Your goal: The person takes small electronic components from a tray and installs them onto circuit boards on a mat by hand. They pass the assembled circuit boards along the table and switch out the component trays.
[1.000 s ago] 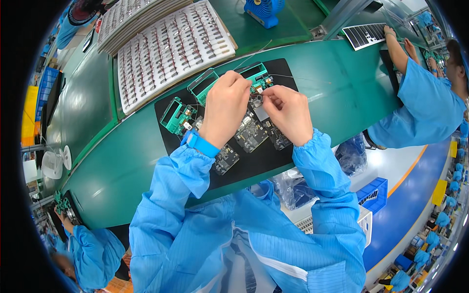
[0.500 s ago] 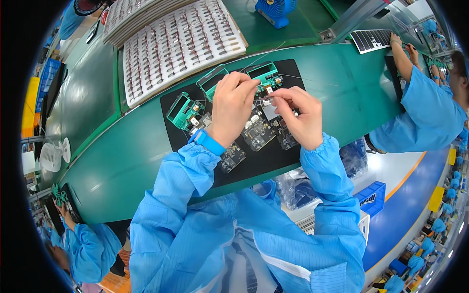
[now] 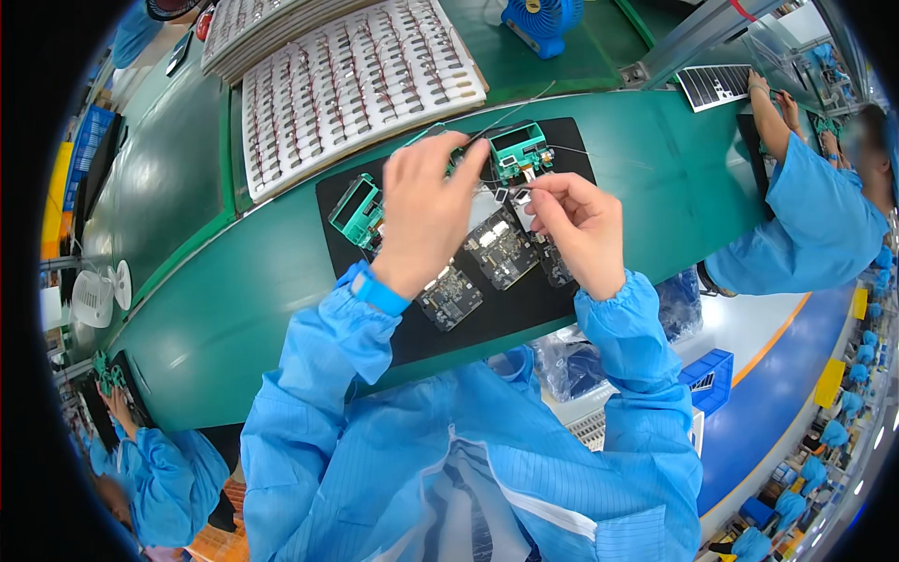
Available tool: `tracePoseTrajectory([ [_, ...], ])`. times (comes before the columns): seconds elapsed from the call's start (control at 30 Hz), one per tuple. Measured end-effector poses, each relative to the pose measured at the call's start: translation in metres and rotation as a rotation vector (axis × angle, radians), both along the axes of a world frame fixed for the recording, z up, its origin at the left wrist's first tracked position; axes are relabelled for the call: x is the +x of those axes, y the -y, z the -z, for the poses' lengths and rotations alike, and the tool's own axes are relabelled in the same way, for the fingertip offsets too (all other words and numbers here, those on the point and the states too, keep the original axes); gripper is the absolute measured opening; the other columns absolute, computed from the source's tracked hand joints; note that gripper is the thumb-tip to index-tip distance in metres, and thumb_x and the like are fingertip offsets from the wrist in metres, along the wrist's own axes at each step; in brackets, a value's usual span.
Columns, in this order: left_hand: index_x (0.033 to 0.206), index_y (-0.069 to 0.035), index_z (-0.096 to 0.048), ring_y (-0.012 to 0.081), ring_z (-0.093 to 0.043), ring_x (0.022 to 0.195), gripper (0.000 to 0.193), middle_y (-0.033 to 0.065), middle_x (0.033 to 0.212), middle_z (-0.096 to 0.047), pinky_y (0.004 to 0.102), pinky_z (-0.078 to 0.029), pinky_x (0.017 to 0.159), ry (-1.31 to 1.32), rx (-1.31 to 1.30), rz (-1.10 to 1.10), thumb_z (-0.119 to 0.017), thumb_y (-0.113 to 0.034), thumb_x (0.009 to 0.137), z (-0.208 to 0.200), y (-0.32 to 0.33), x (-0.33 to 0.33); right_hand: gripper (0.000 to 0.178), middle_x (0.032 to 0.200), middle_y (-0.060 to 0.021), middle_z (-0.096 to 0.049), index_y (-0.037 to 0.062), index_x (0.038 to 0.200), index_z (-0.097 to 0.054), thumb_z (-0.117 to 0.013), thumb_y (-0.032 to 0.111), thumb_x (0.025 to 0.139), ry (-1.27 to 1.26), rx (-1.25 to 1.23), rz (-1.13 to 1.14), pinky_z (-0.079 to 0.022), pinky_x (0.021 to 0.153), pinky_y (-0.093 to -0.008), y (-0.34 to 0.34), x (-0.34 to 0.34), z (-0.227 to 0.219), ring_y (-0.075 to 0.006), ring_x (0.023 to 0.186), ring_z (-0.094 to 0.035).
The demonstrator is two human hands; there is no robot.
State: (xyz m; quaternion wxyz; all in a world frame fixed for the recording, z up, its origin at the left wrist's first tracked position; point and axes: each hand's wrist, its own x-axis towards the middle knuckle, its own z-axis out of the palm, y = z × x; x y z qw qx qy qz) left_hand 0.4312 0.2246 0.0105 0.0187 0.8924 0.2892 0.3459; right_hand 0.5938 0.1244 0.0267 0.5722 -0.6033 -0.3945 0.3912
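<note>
Left hand [image 3: 423, 208] has edged away from the rightmost green frame [image 3: 524, 154], grip spread; right hand [image 3: 587, 225], grip unclear

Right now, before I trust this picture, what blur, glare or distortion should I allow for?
Head view: the left hand looks motion-blurred; the right hand is sharper, though whatever it pinches is too small to tell. Head view: pale glare lies on the green table. Head view: fisheye bends straight edges, and the corners are black.
</note>
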Motion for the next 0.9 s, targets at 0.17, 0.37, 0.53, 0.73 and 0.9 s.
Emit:
tracePoseTrajectory([
  [0.17, 0.123, 0.000, -0.058, 0.0300, -0.055, 0.107, 0.051, 0.0120, 0.116, -0.057, 0.0400, -0.042, 0.091, -0.114, -0.078, -0.092, -0.075, -0.016, 0.078, -0.001, -0.014, -0.035, 0.011, 0.081, -0.0052, -0.068, -0.0022, 0.099, -0.066, -0.061, 0.004, 0.091, -0.021, -0.001, -0.114, -0.051, 0.063, -0.0211, -0.003, -0.019, 0.001, -0.0071, 0.072, -0.064],
  [0.37, 0.118, 0.002, -0.057, 0.0301, -0.057, 0.103, 0.052, 0.0142, 0.109, -0.055, 0.0382, -0.050, 0.086, -0.063, -0.225, 0.071, -0.077, -0.015, 0.073, -0.001, -0.035, -0.047, 0.013, 0.080, -0.0042, -0.068, -0.0018, 0.100, -0.066, -0.062, 0.006, 0.091, -0.041, -0.031, -0.166, -0.052, 0.063, -0.0216, -0.020, -0.034, -0.002, -0.0071, 0.071, -0.064],
  [0.53, 0.119, 0.000, -0.058, 0.0291, -0.058, 0.101, 0.046, 0.0121, 0.112, -0.057, 0.0367, -0.051, 0.083, -0.041, -0.230, 0.064, -0.073, -0.009, 0.076, -0.005, -0.022, -0.054, 0.014, 0.080, -0.0039, -0.068, -0.0003, 0.101, -0.066, -0.061, 0.010, 0.092, -0.101, -0.102, -0.115, -0.049, 0.059, -0.0211, -0.029, -0.045, 0.003, -0.0072, 0.068, -0.062],
  [0.73, 0.111, 0.000, -0.064, 0.0187, -0.065, 0.080, 0.023, 0.0119, 0.097, -0.062, 0.0264, -0.051, 0.069, 0.345, -0.741, 0.106, -0.062, 0.001, 0.088, -0.025, 0.006, -0.064, 0.014, 0.081, -0.0042, -0.068, -0.0001, 0.100, -0.065, -0.061, 0.010, 0.093, -0.184, -0.099, -0.107, -0.049, 0.058, -0.0214, -0.032, -0.057, 0.007, -0.0077, 0.068, -0.062],
  [0.9, 0.097, 0.001, -0.068, 0.0185, -0.065, 0.075, 0.010, 0.0092, 0.085, -0.064, 0.0285, -0.050, 0.065, 0.588, -0.935, 0.040, -0.065, -0.001, 0.087, -0.010, -0.001, -0.065, 0.012, 0.080, -0.0046, -0.069, -0.0002, 0.098, -0.066, -0.064, 0.009, 0.091, -0.171, -0.074, -0.151, -0.050, 0.058, -0.0228, -0.035, -0.066, 0.015, -0.0085, 0.070, -0.064],
])
